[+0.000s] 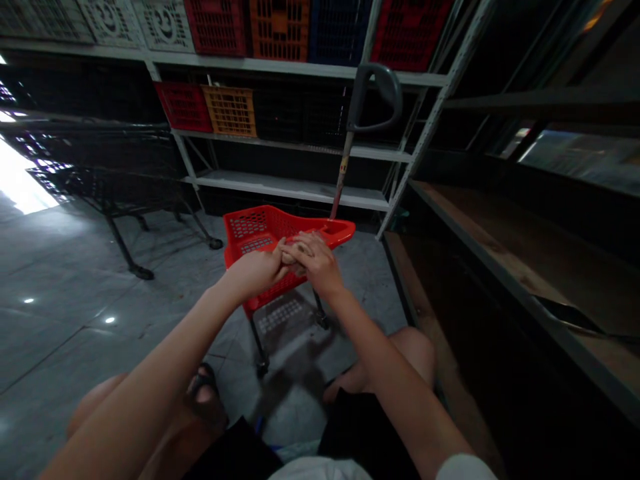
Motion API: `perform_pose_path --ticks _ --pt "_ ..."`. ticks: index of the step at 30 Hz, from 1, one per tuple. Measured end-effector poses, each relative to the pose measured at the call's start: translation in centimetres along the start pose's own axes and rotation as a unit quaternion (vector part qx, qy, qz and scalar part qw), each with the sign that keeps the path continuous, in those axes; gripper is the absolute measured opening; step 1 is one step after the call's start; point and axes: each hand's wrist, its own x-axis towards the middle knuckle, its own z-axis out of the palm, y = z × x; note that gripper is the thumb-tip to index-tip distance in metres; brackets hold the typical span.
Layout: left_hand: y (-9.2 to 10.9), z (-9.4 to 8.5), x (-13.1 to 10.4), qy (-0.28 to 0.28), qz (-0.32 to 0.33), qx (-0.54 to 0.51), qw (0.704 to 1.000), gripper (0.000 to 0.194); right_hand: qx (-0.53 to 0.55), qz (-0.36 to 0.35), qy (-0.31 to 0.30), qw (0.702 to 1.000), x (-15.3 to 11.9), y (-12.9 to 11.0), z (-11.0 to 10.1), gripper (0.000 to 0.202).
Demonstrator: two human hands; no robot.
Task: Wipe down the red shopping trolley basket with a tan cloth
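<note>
Both of my hands meet above the near right edge of a red plastic basket cart (250,227). My left hand (267,267) has its fingers closed on a small beige, crumpled-looking item (295,257). From the right, my right hand (319,261) wraps its fingers over the same item. Its exact nature is hidden by the fingers and blur. Behind the hands, the cart's grey loop handle (375,100) rises on a pole at the back right.
White metal shelving (280,187) with red, orange, blue and white crates stands behind the cart. A dark wheeled trolley (105,167) is at the left. Wooden shelves (480,227) run along the right. My knees and feet flank the cart's near side.
</note>
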Motion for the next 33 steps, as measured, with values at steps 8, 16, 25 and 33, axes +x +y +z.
perform_pose_path --ticks 8,16,25,33 --pt "0.9 -0.3 -3.7 -0.037 0.013 0.039 0.998 0.074 -0.057 0.165 0.123 0.977 -1.5 10.4 -7.6 0.036" --pt "-2.2 -0.5 -2.7 -0.015 0.006 -0.049 0.999 0.074 -0.007 0.153 0.173 0.973 -2.4 8.1 -7.1 0.039" --pt "-1.4 -0.4 3.6 0.059 -0.055 -0.053 0.995 0.054 -0.086 0.071 0.084 0.99 -0.9 2.4 -4.0 0.037" --pt "7.7 0.1 9.2 0.103 0.02 -0.082 0.991 0.051 -0.019 0.087 0.038 0.995 -2.1 6.0 -8.8 0.032"
